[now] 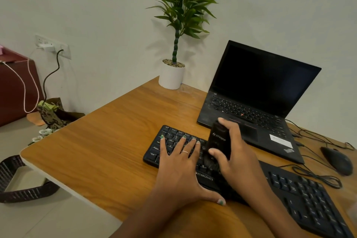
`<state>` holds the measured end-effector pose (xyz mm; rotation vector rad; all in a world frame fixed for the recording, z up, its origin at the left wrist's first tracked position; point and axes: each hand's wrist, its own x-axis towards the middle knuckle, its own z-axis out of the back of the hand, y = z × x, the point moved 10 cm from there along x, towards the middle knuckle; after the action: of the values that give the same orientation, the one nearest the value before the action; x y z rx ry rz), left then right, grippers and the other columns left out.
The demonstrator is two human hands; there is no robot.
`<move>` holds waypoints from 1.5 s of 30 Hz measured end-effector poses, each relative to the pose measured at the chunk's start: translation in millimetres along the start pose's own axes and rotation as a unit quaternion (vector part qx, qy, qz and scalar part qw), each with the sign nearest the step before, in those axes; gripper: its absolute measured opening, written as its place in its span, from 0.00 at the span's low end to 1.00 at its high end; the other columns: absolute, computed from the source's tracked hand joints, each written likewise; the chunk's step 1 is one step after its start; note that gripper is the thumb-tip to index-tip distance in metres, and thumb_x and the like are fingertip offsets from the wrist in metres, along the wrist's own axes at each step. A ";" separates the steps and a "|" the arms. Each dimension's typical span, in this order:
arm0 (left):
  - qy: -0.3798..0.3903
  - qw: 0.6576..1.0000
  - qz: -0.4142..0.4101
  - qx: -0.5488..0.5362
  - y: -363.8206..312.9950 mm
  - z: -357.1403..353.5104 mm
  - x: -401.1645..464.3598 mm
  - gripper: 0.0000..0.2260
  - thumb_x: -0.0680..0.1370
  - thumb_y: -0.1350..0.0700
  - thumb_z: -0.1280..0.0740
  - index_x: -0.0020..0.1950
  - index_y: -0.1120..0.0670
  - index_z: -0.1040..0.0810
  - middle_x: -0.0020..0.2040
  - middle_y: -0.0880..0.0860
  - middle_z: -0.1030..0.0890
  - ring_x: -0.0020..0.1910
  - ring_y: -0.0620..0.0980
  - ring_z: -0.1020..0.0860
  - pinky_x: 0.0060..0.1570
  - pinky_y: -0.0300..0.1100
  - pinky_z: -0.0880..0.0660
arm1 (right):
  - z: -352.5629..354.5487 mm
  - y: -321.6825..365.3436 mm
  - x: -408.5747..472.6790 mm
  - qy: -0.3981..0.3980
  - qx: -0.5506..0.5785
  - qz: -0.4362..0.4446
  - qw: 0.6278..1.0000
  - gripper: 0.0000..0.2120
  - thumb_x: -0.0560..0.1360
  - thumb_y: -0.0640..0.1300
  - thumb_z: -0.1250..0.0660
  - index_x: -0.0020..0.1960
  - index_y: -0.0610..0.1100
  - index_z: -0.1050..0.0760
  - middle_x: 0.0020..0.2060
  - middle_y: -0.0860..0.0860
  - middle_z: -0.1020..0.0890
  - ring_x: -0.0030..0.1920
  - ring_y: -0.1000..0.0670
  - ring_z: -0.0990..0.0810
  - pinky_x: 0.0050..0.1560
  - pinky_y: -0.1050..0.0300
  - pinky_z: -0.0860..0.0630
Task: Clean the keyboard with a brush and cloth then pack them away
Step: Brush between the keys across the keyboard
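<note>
Head view: black keyboard [301, 195] lay lower centre-right on wooden table [108, 141]. Left hand [179, 168] flat, fingers straight, pressed on keys. Right hand [235, 158] gripped black brush [219, 141], bristles on keys. Laptop [257, 100], mouse [337, 160], potted plant [173, 60] behind.

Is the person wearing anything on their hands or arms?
The left hand wears a thin ring on one finger, and its nails are painted pale green. Both forearms are bare, with no sleeves, watch or bracelets showing. The right hand shows no rings.
</note>
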<state>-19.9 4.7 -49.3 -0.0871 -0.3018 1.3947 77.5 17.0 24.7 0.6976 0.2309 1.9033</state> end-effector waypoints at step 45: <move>-0.005 1.000 -0.007 0.023 28.9 5.7 -4.8 0.58 0.55 0.16 0.53 0.80 0.46 0.55 0.80 0.44 0.52 0.78 0.45 0.58 0.71 0.66 0.67 | 7.4 0.4 -9.3 -0.018 0.060 0.026 0.998 0.34 0.74 0.46 0.32 0.64 0.69 0.51 0.46 0.63 0.30 0.44 0.62 0.25 0.38 0.65 0.24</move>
<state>-49.7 4.6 -51.5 -0.0397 -0.2769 1.3876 84.0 7.5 27.5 0.8248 0.3098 1.9356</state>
